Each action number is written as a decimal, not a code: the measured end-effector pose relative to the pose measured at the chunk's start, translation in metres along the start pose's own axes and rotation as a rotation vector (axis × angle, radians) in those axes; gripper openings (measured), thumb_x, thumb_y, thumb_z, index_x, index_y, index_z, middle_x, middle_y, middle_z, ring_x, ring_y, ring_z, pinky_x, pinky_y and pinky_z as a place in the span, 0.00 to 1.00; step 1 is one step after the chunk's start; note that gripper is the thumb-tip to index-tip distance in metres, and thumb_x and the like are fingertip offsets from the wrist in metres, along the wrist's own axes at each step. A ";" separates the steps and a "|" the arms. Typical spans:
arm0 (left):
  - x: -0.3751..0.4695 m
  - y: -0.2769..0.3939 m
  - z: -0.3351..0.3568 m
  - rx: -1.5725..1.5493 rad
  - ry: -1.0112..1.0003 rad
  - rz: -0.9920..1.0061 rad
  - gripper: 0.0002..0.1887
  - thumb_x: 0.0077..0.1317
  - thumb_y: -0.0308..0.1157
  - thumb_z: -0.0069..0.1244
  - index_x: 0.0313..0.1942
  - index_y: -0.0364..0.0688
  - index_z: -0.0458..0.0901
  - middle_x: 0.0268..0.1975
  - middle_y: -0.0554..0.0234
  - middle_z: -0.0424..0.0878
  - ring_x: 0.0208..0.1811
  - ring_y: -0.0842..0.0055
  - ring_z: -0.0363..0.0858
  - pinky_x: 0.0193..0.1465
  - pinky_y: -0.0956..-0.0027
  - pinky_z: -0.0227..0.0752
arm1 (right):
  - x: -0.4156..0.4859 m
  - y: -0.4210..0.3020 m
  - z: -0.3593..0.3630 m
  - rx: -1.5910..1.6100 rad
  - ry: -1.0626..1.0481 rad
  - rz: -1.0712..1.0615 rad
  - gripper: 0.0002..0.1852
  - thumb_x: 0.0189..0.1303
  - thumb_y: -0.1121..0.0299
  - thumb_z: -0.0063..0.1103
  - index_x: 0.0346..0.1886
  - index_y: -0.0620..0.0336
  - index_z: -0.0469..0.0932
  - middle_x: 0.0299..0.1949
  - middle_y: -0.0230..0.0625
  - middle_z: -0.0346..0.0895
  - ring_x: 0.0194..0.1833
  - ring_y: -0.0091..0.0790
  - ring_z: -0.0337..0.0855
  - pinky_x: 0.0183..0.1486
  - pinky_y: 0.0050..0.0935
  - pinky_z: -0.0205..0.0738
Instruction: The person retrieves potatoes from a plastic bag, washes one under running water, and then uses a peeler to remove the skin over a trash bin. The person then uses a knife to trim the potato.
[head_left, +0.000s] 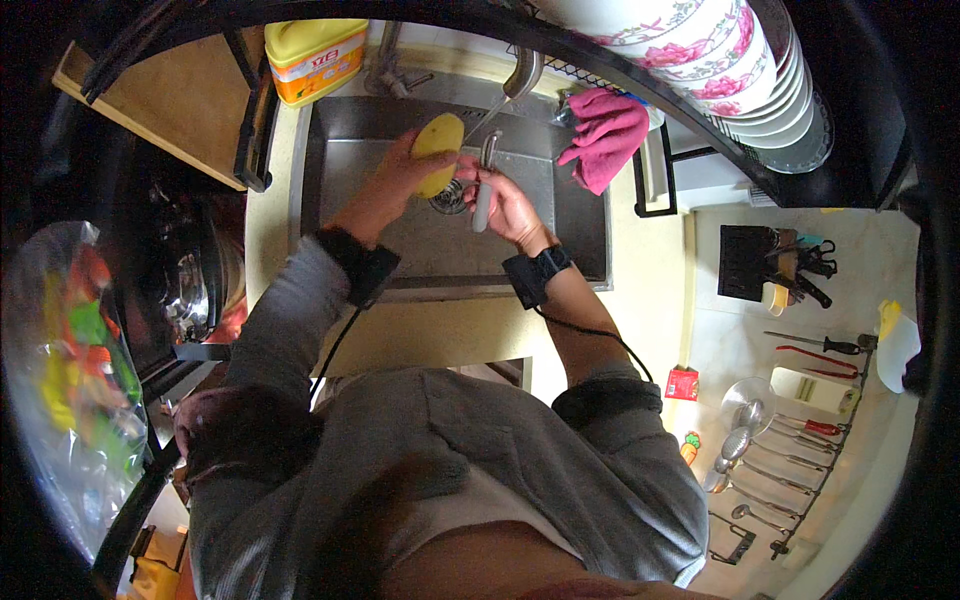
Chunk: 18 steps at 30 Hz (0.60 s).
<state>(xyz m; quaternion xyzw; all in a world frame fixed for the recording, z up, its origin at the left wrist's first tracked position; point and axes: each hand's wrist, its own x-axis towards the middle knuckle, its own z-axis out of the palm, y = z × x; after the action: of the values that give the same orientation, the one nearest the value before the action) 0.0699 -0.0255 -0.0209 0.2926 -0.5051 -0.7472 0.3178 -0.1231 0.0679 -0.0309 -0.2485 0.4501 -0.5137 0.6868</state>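
My left hand (397, 166) grips a large yellow potato (441, 139), which looks peeled, and holds it tilted over the stainless steel sink (450, 251). In my right hand (511, 206) is a vegetable peeler (482, 208) with a pale grey handle, its metal head pointing away from me. Hand and peeler are just to the right of the potato. Behind them a metal faucet spout (524, 73) lets a thin stream of water run down close to the potato. The drain strainer (448, 199) shows partly below the potato.
A yellow detergent jug (315, 64) stands at the sink's back left corner. Pink rubber gloves (606, 135) hang at the back right. Overhead, a black rack holds flowered bowls (697, 52). A knife block (784, 255) and hanging utensils (780, 450) line the right wall.
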 end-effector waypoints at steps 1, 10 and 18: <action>0.011 -0.004 0.007 -0.134 -0.009 -0.024 0.26 0.60 0.41 0.61 0.54 0.36 0.74 0.44 0.61 0.81 0.43 0.76 0.81 0.45 0.70 0.74 | -0.002 0.005 0.004 -0.019 0.091 0.029 0.19 0.67 0.59 0.53 0.58 0.55 0.72 0.42 0.28 0.79 0.38 0.25 0.78 0.41 0.26 0.71; 0.057 -0.057 0.023 -0.524 0.036 -0.079 0.22 0.73 0.48 0.43 0.53 0.38 0.73 0.47 0.60 0.81 0.48 0.72 0.79 0.51 0.66 0.72 | 0.006 0.027 0.027 0.032 0.325 -0.223 0.17 0.65 0.58 0.63 0.50 0.54 0.71 0.39 0.30 0.78 0.29 0.24 0.80 0.27 0.23 0.68; 0.071 -0.027 0.023 -0.157 -0.008 0.065 0.22 0.68 0.41 0.53 0.55 0.38 0.68 0.48 0.58 0.80 0.47 0.71 0.79 0.50 0.65 0.74 | 0.005 0.012 0.020 0.014 0.262 -0.127 0.17 0.65 0.60 0.62 0.53 0.53 0.71 0.37 0.29 0.79 0.31 0.25 0.80 0.27 0.22 0.68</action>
<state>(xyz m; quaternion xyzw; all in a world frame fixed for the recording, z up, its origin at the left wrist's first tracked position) 0.0027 -0.0592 -0.0475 0.2472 -0.4554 -0.7751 0.3616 -0.0997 0.0653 -0.0324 -0.2027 0.5157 -0.5873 0.5900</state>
